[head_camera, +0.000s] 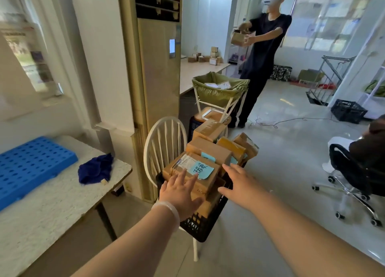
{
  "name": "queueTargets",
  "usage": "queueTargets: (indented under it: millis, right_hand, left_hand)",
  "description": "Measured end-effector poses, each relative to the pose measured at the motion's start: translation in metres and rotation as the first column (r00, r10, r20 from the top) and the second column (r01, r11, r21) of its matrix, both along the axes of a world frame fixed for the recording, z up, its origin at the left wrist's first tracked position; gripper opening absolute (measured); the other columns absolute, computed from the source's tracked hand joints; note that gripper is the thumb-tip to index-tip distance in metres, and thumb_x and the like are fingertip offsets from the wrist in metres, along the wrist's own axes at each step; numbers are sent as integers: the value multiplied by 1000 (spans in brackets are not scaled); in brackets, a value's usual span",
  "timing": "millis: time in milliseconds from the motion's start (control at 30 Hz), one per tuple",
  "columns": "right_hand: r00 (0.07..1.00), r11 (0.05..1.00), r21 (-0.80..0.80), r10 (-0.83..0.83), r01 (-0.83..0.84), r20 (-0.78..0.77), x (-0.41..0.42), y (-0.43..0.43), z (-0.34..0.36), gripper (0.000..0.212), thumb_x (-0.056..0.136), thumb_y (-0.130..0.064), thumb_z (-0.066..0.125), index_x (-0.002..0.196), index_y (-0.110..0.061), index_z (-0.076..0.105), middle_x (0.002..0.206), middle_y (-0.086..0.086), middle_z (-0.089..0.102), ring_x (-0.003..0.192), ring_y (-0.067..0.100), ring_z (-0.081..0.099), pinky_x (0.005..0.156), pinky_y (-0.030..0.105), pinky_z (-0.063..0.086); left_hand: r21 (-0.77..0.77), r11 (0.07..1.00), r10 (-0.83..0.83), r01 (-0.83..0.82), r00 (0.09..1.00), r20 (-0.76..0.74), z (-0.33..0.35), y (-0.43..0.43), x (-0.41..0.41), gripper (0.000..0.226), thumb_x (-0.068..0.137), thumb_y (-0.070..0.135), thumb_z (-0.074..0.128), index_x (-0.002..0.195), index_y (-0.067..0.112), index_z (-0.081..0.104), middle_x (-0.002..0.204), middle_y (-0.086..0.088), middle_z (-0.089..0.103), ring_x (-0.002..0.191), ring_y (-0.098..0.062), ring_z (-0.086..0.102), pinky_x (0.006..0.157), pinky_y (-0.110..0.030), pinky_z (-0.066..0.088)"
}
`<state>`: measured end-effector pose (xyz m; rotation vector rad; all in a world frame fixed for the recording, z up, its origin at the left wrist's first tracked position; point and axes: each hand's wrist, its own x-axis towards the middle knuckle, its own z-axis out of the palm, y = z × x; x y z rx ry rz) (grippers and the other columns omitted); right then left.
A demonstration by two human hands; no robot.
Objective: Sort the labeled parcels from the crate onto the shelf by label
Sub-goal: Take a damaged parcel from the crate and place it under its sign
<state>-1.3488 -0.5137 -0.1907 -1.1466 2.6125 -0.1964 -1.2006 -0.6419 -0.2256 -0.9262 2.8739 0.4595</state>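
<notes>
A black plastic crate (205,226) sits on a white chair (164,143), heaped with several brown cardboard parcels. The nearest parcel (205,181) carries a light blue handwritten label (200,170) on top. My left hand (180,193), fingers straight, reaches over the near left edge of that parcel. My right hand (239,183), also spread, hovers at the parcel's right side. Neither hand grips anything. More parcels (210,149) with blue labels lie behind. No shelf for the parcels is plainly in view.
A speckled table (52,210) at left holds a blue perforated tray (31,164) and a dark blue cloth (95,169). Behind the chair stands a green-lined bin (220,91). A person (264,68) holds a box farther back. An office chair (354,183) is at right.
</notes>
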Motion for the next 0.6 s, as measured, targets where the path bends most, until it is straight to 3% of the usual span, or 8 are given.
queueTargets:
  millis: [133,600]
  right_hand:
    - [995,998,51,44,-49,91,-31,-18,-22,83,93,-53,55,157,-32,7,165,-4,5,151,22,7,121,45,18]
    - [958,968,61,231,-244,172,-109,-106,-53,77,94,-52,53,156,-37,10,164,-6,11,149,20,13,119,45,24]
  left_hand:
    - [32,999,23,-26,997,69,-9,-9,-18,77,93,64,44,154,45,0,165,4,-11,152,-28,-7,122,-54,3]
    - [52,985,160,-164,985,66,-44,-65,-87,76,94,65,41,155,42,3,165,4,-6,151,-27,-10,122,-52,0]
